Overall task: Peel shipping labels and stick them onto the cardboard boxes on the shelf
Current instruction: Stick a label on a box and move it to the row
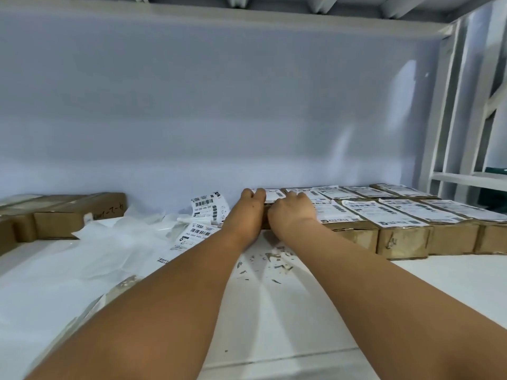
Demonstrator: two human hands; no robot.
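Forearms [192, 297] beside backing paper [115, 242], loose labels [210, 208]; left hand [248, 212], right hand [292, 212] touch boxes [403, 242].

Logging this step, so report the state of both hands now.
Left hand: against the left end of the boxes, fingers bent; grip cannot be told.
Right hand: on a box's label; fingers hidden, cannot be told.

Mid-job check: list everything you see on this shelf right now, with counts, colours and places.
labelled boxes: about nine, brown with white labels, two rows at right
plain boxes: roughly three, brown, far left
loose labels: at least two, white, left of the hands
backing paper: crumpled heap, white, centre-left
shelf: one, white, scraps near the middle
left hand: on the leftmost labelled box, grip unclear
right hand: beside it, on that box's label, grip unclear
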